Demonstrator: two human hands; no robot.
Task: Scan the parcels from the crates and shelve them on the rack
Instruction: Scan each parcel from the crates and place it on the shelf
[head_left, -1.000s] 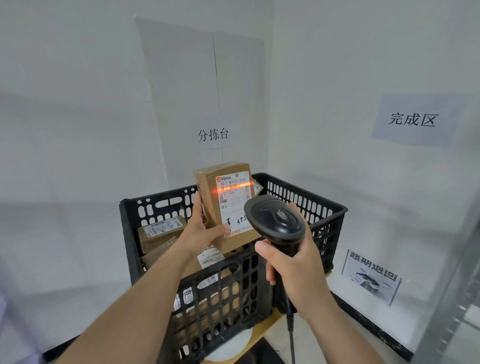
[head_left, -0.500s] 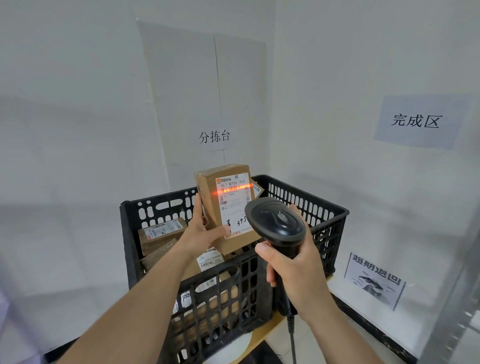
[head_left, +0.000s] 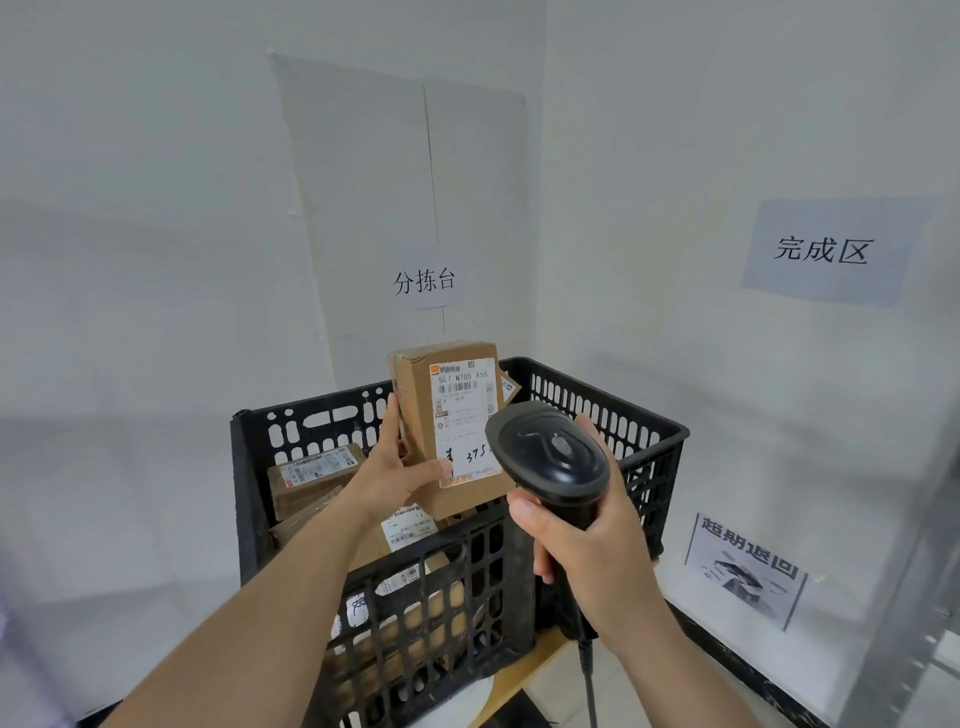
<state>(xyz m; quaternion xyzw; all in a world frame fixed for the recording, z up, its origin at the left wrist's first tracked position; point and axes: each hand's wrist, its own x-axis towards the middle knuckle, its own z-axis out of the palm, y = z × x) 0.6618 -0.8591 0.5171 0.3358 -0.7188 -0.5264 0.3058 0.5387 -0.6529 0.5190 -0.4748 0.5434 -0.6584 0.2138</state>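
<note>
While the left hand grips a box above the crate, the right hand squeezes the scanner just beside it.

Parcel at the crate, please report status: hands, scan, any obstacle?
Left hand holds parcel upright above crate, label facing scanner. Right hand grips scanner. No beam on label. Nothing between them.

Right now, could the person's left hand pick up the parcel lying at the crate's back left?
Probably not yet: the left hand grips the upright parcel. The lying parcel sits uncovered in the crate, so the way looks free.
</note>
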